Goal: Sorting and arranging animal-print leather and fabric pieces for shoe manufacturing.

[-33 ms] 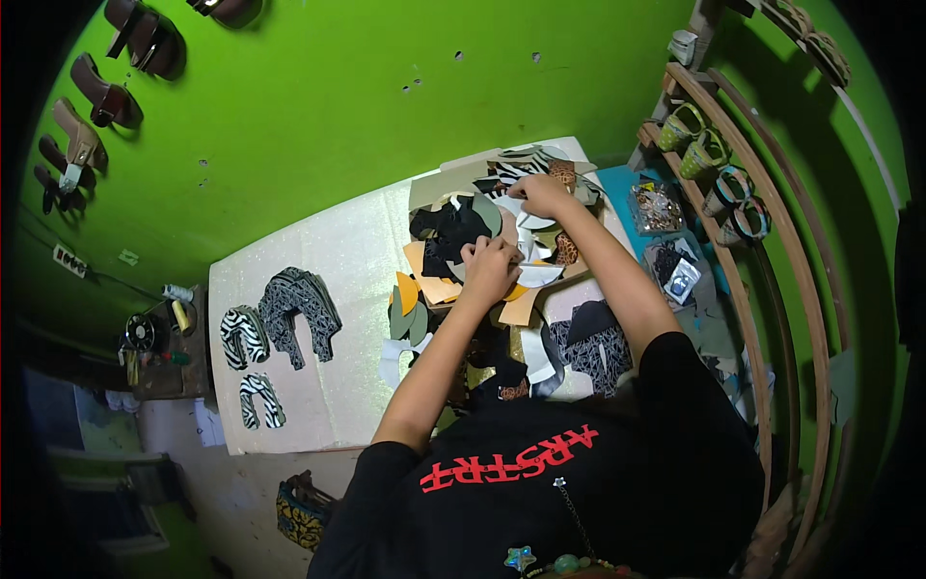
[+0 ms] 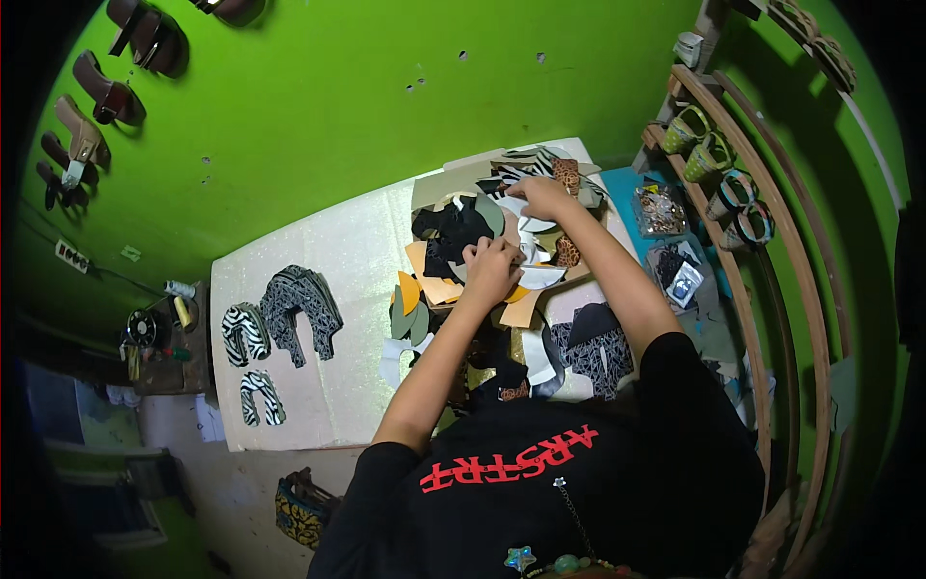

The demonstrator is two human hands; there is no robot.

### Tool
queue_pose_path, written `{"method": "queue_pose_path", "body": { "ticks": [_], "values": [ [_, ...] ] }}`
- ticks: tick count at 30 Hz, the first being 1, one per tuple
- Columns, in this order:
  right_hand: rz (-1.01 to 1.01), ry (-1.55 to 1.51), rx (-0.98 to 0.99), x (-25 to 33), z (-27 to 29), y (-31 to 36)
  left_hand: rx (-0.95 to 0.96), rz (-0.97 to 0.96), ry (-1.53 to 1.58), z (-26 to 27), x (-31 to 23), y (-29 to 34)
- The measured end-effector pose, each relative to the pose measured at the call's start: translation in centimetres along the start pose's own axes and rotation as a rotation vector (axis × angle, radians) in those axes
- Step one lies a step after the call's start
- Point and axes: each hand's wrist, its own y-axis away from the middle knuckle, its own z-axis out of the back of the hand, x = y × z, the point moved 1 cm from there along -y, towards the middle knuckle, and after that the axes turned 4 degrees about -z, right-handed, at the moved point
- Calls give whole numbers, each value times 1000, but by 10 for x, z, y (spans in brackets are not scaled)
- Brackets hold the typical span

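Observation:
A heap of cut shoe-upper pieces in black, grey-green, white, tan and animal prints fills a cardboard box point(image 2: 430, 189) on the table. My left hand point(image 2: 494, 268) rests on the heap's near part, fingers bent and spread, beside black pieces point(image 2: 455, 230) and a white half-round piece point(image 2: 540, 278). Farther back, my right hand point(image 2: 542, 197) reaches in by a zebra-print piece point(image 2: 516, 174) and a leopard-print piece point(image 2: 566, 176). Its fingers are curled down and closed; their tips are among the pieces, so what they grip is hidden.
Stacks of zebra-print pieces point(image 2: 244, 335) and black-and-grey patterned pieces point(image 2: 301, 307) lie on the table point(image 2: 371, 227) at left. Patterned black pieces point(image 2: 600, 355) lie near my right arm. A wooden rack point(image 2: 762, 154) with sandals stands at right; a bag of small parts point(image 2: 659, 208) lies beside it.

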Motion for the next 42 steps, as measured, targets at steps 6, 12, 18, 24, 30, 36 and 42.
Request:
{"method": "queue_pose_path", "body": {
  "ticks": [6,12,18,24,30,36,42],
  "values": [
    [60,143,57,0,-8,-16,108,86,-56,-4,-2,-5],
    [54,-372,157,-24,5,-23,178,128,9,-5,-5,-6],
    [-171,-331,-253,-55,36,-30,193,187,155,12,-4,-13],
    [-231,-45,6,-46,42,-45,112,406,770,29,0,-15],
    [-369,222,248,-45,13,-54,-61,378,779,7,37,-7],
    [-373,244,74,-31,12,-17,-232,571,1416,15,30,-15],
    [-173,181,-174,-18,8,10,-233,537,1181,7,31,-30]
  ]
}}
